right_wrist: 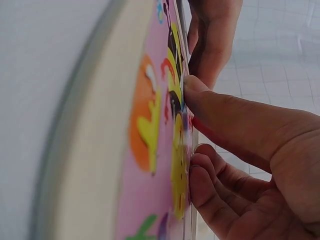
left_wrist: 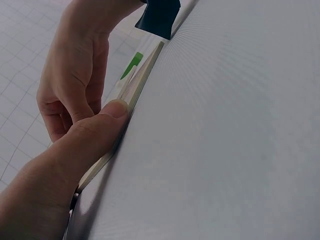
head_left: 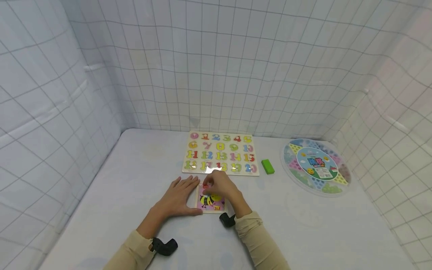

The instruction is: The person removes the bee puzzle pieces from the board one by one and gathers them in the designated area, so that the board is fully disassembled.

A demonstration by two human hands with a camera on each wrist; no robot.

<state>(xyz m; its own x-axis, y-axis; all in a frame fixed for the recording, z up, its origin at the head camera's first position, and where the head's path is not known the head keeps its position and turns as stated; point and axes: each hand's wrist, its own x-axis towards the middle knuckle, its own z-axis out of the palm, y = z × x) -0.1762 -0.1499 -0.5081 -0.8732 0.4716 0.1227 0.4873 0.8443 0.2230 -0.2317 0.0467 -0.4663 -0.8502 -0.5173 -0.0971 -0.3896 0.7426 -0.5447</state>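
Observation:
A small square picture puzzle with a purple ground and a striped bee lies on the table before me. My left hand lies flat at its left side, fingers extended; in the left wrist view its thumb presses the board's near edge. Over the puzzle's upper part, my right hand bends down and pinches a small red puzzle piece between thumb and fingers. Seen from the right wrist, the thumb and fingertips meet the board's face. The right hand covers the upper right of the picture.
Behind the puzzle lies a number board with coloured numerals. A green block sits right of it, and a round star-patterned game board in clear packaging lies farther right. Grid-patterned white cloth walls the table's back and sides.

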